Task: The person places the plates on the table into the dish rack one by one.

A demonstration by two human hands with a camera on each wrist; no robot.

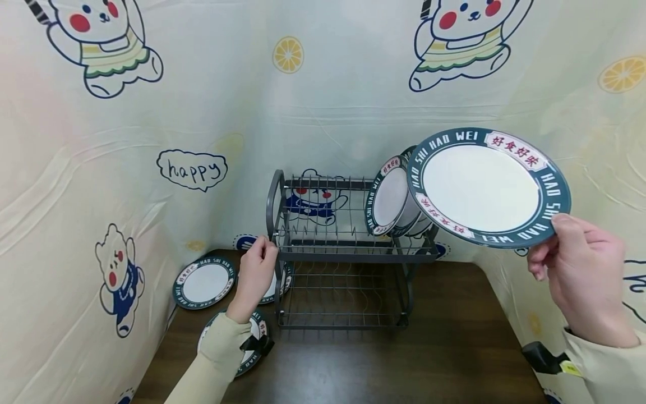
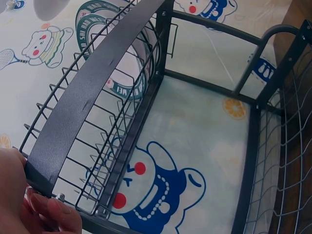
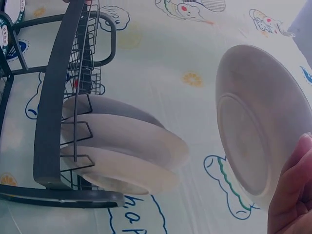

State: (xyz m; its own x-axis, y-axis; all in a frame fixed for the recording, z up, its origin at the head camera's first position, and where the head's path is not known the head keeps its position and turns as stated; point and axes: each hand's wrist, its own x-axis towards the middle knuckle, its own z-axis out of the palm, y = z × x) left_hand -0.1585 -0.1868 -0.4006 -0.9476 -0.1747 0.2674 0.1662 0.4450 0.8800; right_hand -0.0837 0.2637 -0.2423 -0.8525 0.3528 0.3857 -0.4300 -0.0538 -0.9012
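My right hand (image 1: 585,264) pinches a white plate (image 1: 479,188) by its lower right rim, thumb on the front face. The plate has a dark green lettered border and is held up, tilted, at the right of the dish rack (image 1: 353,258). In the right wrist view its pale underside shows, apart from the rack. My left hand (image 1: 259,269) grips the rack's left front corner, fingers curled round the dark frame. Three matching plates (image 3: 122,141) stand on edge in the wire slots at the right end of the upper tier.
On the brown table (image 1: 454,336), a plate (image 1: 204,283) lies at the back left. Another plate (image 1: 287,278) is partly hidden behind the rack's left leg, and a third plate (image 1: 247,365) lies under my left forearm. Printed cloth (image 1: 323,129) hangs behind and at both sides.
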